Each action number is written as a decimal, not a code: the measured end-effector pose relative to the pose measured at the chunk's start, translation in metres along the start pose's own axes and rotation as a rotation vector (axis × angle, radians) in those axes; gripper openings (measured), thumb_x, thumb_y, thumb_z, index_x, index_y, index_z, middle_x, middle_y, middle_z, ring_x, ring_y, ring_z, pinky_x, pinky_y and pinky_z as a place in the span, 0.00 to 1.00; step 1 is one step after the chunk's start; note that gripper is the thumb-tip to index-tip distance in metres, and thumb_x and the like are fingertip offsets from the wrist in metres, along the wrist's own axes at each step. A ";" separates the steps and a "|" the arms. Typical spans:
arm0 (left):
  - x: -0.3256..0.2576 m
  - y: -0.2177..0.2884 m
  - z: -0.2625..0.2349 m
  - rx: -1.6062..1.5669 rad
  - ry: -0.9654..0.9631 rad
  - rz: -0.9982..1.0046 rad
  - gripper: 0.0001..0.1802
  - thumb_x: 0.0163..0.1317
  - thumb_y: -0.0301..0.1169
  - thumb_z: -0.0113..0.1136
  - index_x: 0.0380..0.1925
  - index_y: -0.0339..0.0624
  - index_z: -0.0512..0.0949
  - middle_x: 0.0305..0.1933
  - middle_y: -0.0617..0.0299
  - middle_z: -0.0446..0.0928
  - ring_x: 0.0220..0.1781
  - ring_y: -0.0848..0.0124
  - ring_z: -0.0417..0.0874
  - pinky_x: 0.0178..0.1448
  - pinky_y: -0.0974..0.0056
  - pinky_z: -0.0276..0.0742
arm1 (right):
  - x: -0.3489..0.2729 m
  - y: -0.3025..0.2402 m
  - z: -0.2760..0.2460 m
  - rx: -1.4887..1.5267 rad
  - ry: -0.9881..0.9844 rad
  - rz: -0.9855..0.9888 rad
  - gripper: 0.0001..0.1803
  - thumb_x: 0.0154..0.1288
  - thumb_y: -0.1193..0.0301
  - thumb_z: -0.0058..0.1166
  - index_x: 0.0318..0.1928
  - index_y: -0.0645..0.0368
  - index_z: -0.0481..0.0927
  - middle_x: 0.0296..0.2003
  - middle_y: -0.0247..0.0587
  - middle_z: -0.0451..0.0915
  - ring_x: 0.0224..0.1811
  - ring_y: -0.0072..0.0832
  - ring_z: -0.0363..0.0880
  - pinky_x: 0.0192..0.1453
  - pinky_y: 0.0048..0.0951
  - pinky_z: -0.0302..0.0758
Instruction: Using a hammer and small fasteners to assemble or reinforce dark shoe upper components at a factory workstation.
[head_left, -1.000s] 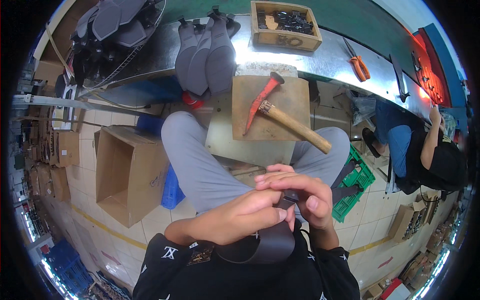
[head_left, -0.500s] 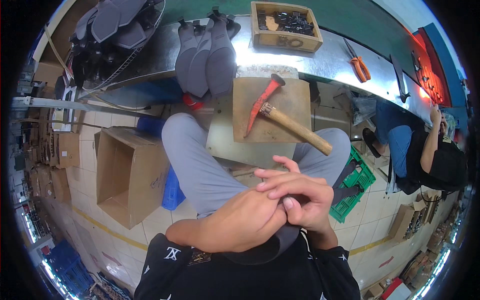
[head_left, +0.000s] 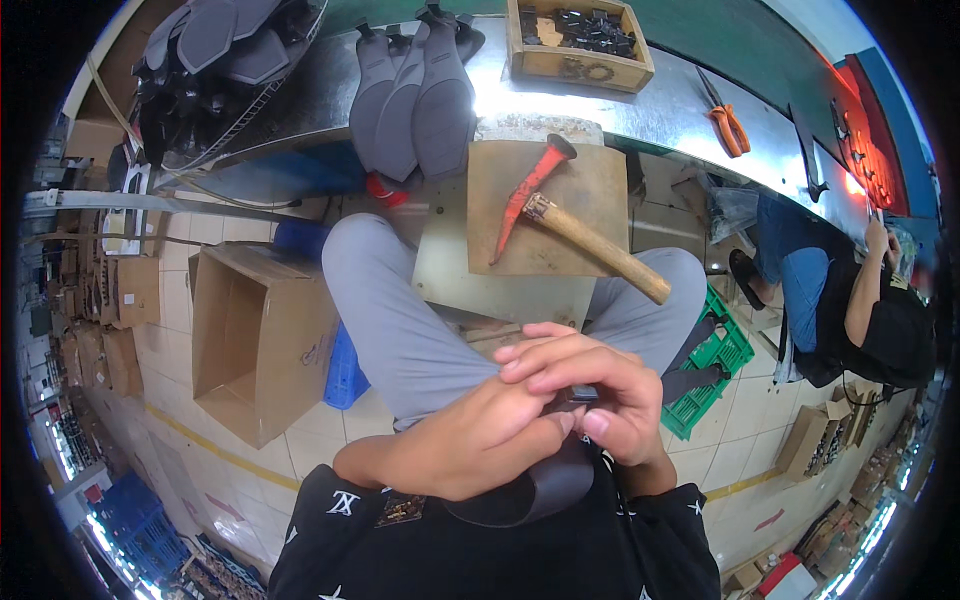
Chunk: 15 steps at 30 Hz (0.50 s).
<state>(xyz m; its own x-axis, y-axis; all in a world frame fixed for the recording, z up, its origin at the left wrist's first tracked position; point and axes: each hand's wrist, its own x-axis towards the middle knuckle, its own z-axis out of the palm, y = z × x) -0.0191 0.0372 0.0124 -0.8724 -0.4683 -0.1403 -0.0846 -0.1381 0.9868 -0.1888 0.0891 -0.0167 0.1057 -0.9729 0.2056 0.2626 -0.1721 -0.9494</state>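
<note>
Coming back into sight between the hands, a small black clip [head_left: 580, 394] shows beside the right thumb; half a second ago the fingers covered it. For the handwork, this bares part of the place where the clip meets the curved dark grey strap [head_left: 560, 480], though whether the two are fastened cannot be told. The left hand [head_left: 480, 435] is closed round the strap's upper end, its thumb laid along it, with the rest looping down against the black shirt. The right hand [head_left: 610, 385] curls over it, fingers lapping the left knuckles and thumb just beside the clip; I cannot tell whether it grips anything.

Around them, from the left: a pile of grey pads [head_left: 225, 40], a cardboard carton [head_left: 265, 345] on the floor, then long grey straps [head_left: 443, 120] hanging over the bench edge. A red-headed hammer [head_left: 590, 240] lies across the tan board [head_left: 490, 180], taking up much of that surface. Beyond are a wooden box [head_left: 585, 72] of black clips, a green crate [head_left: 738, 345], orange-handled pliers [head_left: 730, 130] and a seated co-worker [head_left: 885, 325]. The overlapping fingers themselves hide most of the join.
</note>
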 end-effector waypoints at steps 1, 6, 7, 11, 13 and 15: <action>-0.001 0.000 0.002 -0.003 0.002 -0.002 0.18 0.67 0.30 0.48 0.51 0.28 0.70 0.50 0.40 0.73 0.57 0.49 0.75 0.60 0.55 0.70 | -0.001 -0.002 0.002 -0.011 0.012 -0.003 0.22 0.66 0.58 0.50 0.43 0.66 0.82 0.44 0.59 0.84 0.54 0.53 0.81 0.69 0.55 0.63; -0.002 0.009 0.007 0.209 0.089 0.152 0.14 0.65 0.28 0.49 0.45 0.27 0.72 0.44 0.37 0.74 0.48 0.42 0.77 0.51 0.49 0.73 | -0.001 -0.004 0.007 -0.017 0.041 -0.043 0.18 0.67 0.60 0.51 0.40 0.65 0.82 0.43 0.56 0.83 0.52 0.51 0.82 0.68 0.55 0.66; -0.003 0.009 0.008 0.211 0.091 0.152 0.14 0.65 0.28 0.49 0.45 0.27 0.72 0.44 0.37 0.74 0.48 0.42 0.77 0.51 0.49 0.73 | -0.002 -0.005 0.008 0.011 0.043 -0.051 0.17 0.67 0.61 0.52 0.40 0.64 0.81 0.42 0.56 0.83 0.52 0.51 0.82 0.67 0.55 0.66; -0.001 0.008 0.008 0.197 0.080 0.182 0.12 0.63 0.27 0.50 0.41 0.28 0.72 0.41 0.38 0.75 0.45 0.42 0.77 0.48 0.49 0.73 | -0.003 -0.001 0.007 0.051 0.034 -0.094 0.15 0.66 0.63 0.52 0.39 0.65 0.80 0.42 0.55 0.83 0.50 0.50 0.82 0.66 0.55 0.67; -0.001 0.008 0.009 0.218 0.103 0.211 0.11 0.62 0.26 0.50 0.41 0.28 0.72 0.41 0.38 0.75 0.45 0.42 0.77 0.48 0.49 0.73 | -0.002 -0.001 0.008 0.045 0.035 -0.096 0.15 0.66 0.63 0.52 0.40 0.64 0.80 0.42 0.55 0.83 0.50 0.49 0.83 0.66 0.56 0.67; -0.001 0.006 0.009 0.214 0.080 0.154 0.10 0.62 0.26 0.50 0.39 0.29 0.72 0.40 0.40 0.75 0.44 0.43 0.77 0.47 0.49 0.74 | -0.002 -0.001 0.008 0.037 0.038 -0.099 0.15 0.67 0.63 0.52 0.40 0.64 0.80 0.41 0.55 0.83 0.50 0.49 0.83 0.66 0.56 0.67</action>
<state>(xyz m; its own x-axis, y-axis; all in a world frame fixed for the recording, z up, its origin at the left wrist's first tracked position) -0.0227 0.0446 0.0196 -0.8427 -0.5381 0.0148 -0.0615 0.1235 0.9904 -0.1815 0.0922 -0.0142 0.0408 -0.9567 0.2881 0.3050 -0.2626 -0.9154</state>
